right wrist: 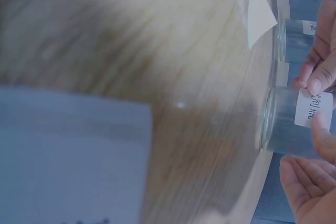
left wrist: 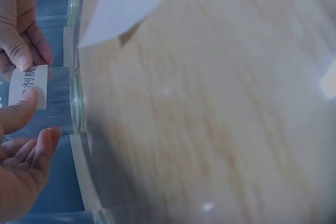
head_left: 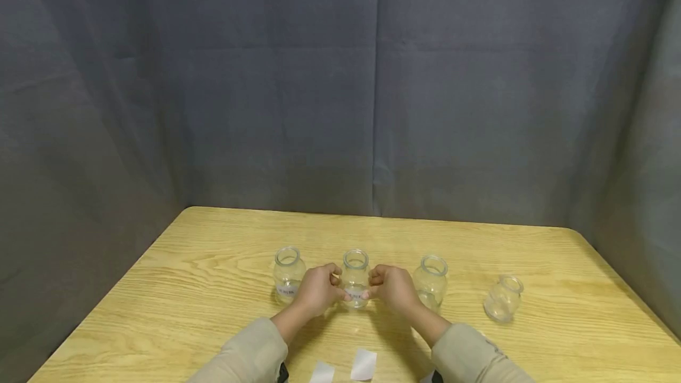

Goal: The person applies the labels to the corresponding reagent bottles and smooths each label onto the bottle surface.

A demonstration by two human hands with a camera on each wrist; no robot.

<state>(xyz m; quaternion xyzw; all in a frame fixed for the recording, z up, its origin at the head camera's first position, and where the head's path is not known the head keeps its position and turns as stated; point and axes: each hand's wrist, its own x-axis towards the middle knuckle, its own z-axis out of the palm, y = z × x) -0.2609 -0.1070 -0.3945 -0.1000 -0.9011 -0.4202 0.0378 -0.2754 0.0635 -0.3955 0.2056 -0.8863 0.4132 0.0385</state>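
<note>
A round-bellied clear glass jar (head_left: 355,275) stands upright between both hands. On its front sits a white label (left wrist: 39,90) with dark printed characters. My left hand (head_left: 321,290) holds the jar's left side, its thumb (left wrist: 20,111) pressing the label's edge. From the other side my right hand (head_left: 395,288) grips it, with the thumb (right wrist: 320,139) on the label's opposite edge. The fingers of both hands bend around beside the glass. Just left of them is a second glass jar (head_left: 288,265) bearing a similar label.
Right of the hands stands another glass jar (head_left: 432,279), partly behind the right hand. A smaller glass jar (head_left: 503,299) is farther right. Two white paper pieces, a right one (head_left: 364,364) and a left one (head_left: 322,373), lie on the wooden table (head_left: 213,288) near its front. Grey curtains (head_left: 266,87) enclose it.
</note>
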